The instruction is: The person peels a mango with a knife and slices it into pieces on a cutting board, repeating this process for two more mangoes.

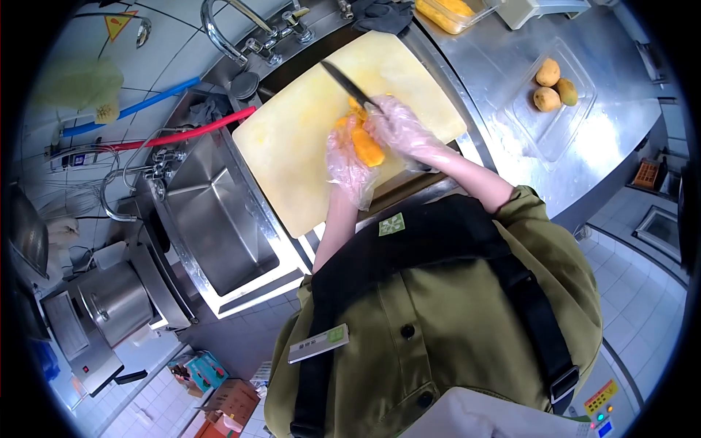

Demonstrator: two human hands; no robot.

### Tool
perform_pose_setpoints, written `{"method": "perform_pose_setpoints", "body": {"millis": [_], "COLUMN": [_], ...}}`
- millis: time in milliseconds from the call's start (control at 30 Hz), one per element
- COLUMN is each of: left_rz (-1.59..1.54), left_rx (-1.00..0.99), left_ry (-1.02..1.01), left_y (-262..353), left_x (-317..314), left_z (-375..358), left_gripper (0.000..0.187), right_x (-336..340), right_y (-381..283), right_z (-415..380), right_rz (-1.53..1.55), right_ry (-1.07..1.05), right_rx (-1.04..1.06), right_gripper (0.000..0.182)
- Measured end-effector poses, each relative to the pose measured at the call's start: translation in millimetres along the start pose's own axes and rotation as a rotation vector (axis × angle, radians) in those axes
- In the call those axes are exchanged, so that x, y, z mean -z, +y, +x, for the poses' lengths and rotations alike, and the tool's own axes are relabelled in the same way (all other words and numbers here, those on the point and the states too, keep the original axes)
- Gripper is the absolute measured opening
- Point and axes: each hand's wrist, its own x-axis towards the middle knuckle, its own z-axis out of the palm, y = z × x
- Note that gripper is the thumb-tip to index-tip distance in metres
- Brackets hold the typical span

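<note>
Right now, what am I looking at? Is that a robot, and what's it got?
No robot here: it's a person, and you see the view from one camera worn on their head, looking down past their green shirt. There is just this one picture. The round black edge comes with the wide view.

The left hand, in a see-through glove, holds a piece of orange fruit. The right hand, gloved too, holds a knife with a dark blade. Both are above a big pale cutting board.

On the metal counter to the right, a clear tray holds three yellowish fruits. To the left is a metal sink.
</note>
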Motion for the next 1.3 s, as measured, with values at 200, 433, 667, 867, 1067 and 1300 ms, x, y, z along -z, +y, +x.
{"method": "perform_pose_setpoints", "body": {"millis": [200, 433, 667, 867, 1067, 1300], "left_rz": [-0.111, 0.26, -0.073, -0.088, 0.045, -0.393], "left_rx": [-0.116, -0.15, -0.228, -0.367, -0.534, -0.078], "left_ry": [0.009, 0.069, 0.053, 0.122, 0.13, 0.019], "left_y": [14, 16, 21, 28, 6, 5], "left_x": [5, -17, 14, -22, -42, -10], "left_z": [0, -1, 9, 0, -5, -4], "left_gripper": [0.033, 0.035, 0.038, 0.043, 0.048, 0.052], "right_x": [32, 27, 7, 10, 16, 8], "right_y": [-5, 10, 34, 28, -13, 4], "right_z": [-47, -56, -55, -53, -55, -45], "right_rz": [-0.619, -0.69, -0.788, -0.481, -0.658, -0.924], "right_ry": [-0.228, -0.163, -0.2, -0.18, -0.103, -0.043], "right_rx": [0.463, 0.651, 0.545, 0.363, 0.333, 0.52], "right_gripper": [0.037, 0.04, 0.036, 0.037, 0.033, 0.044]}}
